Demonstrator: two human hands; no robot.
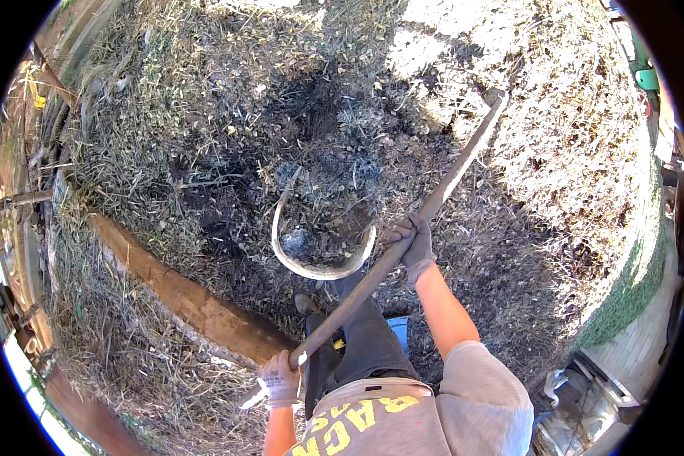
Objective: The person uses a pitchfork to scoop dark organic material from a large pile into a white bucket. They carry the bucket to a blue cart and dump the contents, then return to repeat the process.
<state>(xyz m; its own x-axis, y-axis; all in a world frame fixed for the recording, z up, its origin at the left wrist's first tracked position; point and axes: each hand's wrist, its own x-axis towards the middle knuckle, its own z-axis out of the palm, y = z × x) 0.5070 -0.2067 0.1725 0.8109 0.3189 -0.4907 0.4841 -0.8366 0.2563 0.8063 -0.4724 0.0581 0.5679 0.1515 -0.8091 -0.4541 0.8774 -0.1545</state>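
A long wooden pole (452,178) slants across my front, from the lower left up to the far right. My gloved left hand (281,378) is closed around it near its lower part, close to my waist. Farther up the shaft, my gloved right hand (413,245) grips it with the fingers wrapped round. The pole's far end lies against the straw and dark mulch (543,144); whether a tool head is fixed there I cannot tell. Left of my right hand, a pale curved hoop (319,271), open at the top, rests on the dark ground near my legs.
A brown wooden board (186,296) lies aslant at the left, among dry stalks. Something blue (400,331) shows beside my leg. Planks and posts (42,178) line the left rim. At the lower right are assorted items (570,403) next to paving (631,334).
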